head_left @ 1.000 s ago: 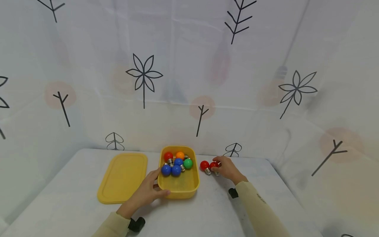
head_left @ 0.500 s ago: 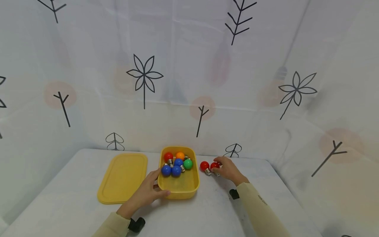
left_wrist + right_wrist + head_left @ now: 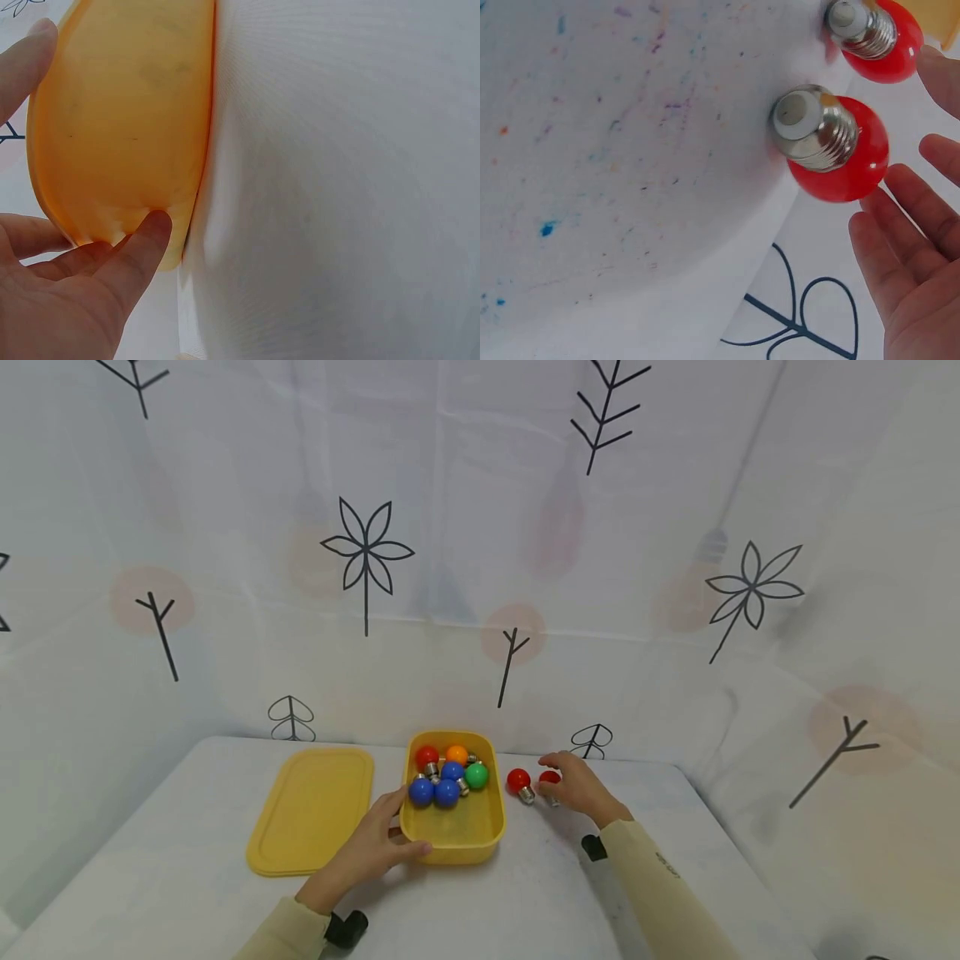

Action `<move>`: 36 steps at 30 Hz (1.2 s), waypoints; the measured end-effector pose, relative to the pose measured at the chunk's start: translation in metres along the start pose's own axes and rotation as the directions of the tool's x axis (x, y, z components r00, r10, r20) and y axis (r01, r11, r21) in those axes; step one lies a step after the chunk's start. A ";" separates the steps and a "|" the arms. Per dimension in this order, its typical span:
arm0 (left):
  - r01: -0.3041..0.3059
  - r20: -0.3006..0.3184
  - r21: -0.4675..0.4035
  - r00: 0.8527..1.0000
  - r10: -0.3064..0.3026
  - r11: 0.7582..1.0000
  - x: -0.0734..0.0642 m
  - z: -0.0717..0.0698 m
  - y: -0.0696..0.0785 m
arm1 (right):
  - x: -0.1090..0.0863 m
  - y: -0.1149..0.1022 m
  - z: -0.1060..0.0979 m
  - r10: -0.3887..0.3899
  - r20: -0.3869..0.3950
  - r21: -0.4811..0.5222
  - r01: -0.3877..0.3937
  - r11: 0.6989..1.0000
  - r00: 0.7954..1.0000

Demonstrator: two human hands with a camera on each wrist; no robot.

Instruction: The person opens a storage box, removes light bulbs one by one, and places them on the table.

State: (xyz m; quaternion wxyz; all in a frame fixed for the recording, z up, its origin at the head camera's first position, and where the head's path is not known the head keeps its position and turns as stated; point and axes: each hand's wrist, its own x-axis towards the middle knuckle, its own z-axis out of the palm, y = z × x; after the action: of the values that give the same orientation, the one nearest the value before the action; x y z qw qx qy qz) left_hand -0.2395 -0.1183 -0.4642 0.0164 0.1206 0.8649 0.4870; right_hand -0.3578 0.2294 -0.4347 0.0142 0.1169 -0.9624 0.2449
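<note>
The right-hand red bulb [image 3: 550, 777] lies on the table [image 3: 525, 910], metal base toward me. My right hand [image 3: 581, 787] is loosely open round it, gripping nothing. Another red bulb [image 3: 518, 779] lies just left. Further left, my left hand [image 3: 367, 847] holds the yellow box [image 3: 461, 833] by its near-left corner, thumb and fingers parted. I judge I'm positioning or picking up the bulb; lifting would call for curling my fingers round it, clear of its neighbour.
</note>
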 end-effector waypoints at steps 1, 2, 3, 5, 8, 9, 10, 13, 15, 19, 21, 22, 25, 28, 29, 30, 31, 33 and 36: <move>0.001 0.001 -0.001 1.000 -0.001 1.000 0.000 0.000 0.000 | 0.000 -0.002 -0.001 -0.002 0.002 0.000 0.002 1.000 1.000; 0.002 0.001 -0.001 1.000 -0.002 1.000 0.000 0.000 0.000 | -0.001 -0.003 -0.001 -0.004 0.005 0.001 0.004 1.000 1.000; 0.001 0.002 -0.003 1.000 -0.001 1.000 0.000 0.000 0.000 | -0.001 -0.005 -0.002 -0.004 0.007 0.004 0.004 1.000 1.000; -0.001 0.001 -0.003 1.000 0.001 1.000 0.000 0.000 0.000 | -0.002 -0.010 -0.003 -0.013 0.008 0.012 0.012 1.000 1.000; -0.004 -0.002 0.004 1.000 0.004 1.000 0.000 0.000 0.000 | -0.002 -0.015 -0.003 -0.039 0.003 0.016 0.039 0.999 0.999; -0.005 -0.003 0.004 1.000 0.005 1.000 0.000 0.000 0.000 | -0.002 -0.016 -0.003 -0.047 0.002 0.017 0.046 0.999 0.999; -0.005 -0.003 0.005 1.000 0.005 1.000 0.000 0.000 0.000 | -0.002 -0.018 -0.002 -0.055 0.000 0.018 0.055 0.998 0.998; -0.006 -0.002 0.005 1.000 0.006 1.000 -0.001 0.000 0.000 | -0.001 -0.022 0.000 -0.080 0.001 0.017 0.080 0.997 0.997; -0.007 0.002 -0.003 1.000 0.007 1.000 -0.001 0.000 0.001 | 0.000 -0.026 0.001 -0.100 -0.001 0.015 0.100 0.995 0.995; -0.009 0.005 -0.006 1.000 0.009 1.000 -0.001 0.001 0.001 | 0.001 -0.036 0.002 -0.169 -0.014 -0.002 0.169 0.986 0.985; -0.011 0.007 -0.007 1.000 0.011 1.000 -0.001 0.001 0.001 | 0.002 -0.042 0.002 -0.195 -0.019 -0.017 0.195 0.981 0.981; -0.013 0.008 -0.007 1.000 0.014 1.000 -0.001 0.001 0.001 | 0.002 -0.044 0.002 -0.205 -0.020 -0.023 0.205 0.979 0.979; -0.018 0.012 -0.012 1.000 0.018 1.000 -0.001 0.001 0.001 | 0.005 -0.052 0.003 -0.232 -0.017 -0.028 0.232 0.972 0.973; -0.018 0.013 -0.016 1.000 0.018 1.000 -0.001 0.000 0.001 | 0.008 -0.061 0.004 -0.258 -0.005 -0.012 0.258 0.966 0.966; -0.018 0.012 -0.016 1.000 0.018 1.000 -0.001 0.000 0.001 | 0.009 -0.064 0.004 -0.271 0.000 -0.007 0.271 0.963 0.963; -0.017 0.012 -0.013 1.000 0.017 1.000 -0.001 0.000 0.001 | 0.009 -0.068 0.005 -0.283 0.003 -0.002 0.283 0.959 0.959; -0.017 0.011 -0.013 1.000 0.017 1.000 -0.001 0.000 0.001 | 0.009 -0.071 0.005 -0.289 0.009 0.001 0.289 0.957 0.957; -0.015 0.009 -0.010 1.000 0.015 1.000 -0.001 0.000 0.001 | 0.010 -0.077 0.006 -0.305 0.019 0.012 0.305 0.952 0.952; -0.012 0.009 -0.008 1.000 0.013 1.000 -0.001 0.000 0.001 | 0.011 -0.085 0.009 -0.317 0.042 0.003 0.317 0.948 0.947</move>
State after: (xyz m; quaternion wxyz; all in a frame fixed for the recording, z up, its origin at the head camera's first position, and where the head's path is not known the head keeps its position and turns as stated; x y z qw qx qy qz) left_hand -0.2386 -0.1184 -0.4636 0.0176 0.1281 0.8621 0.4899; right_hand -0.3488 0.1502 -0.4020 0.0333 0.2751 -0.9316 0.2351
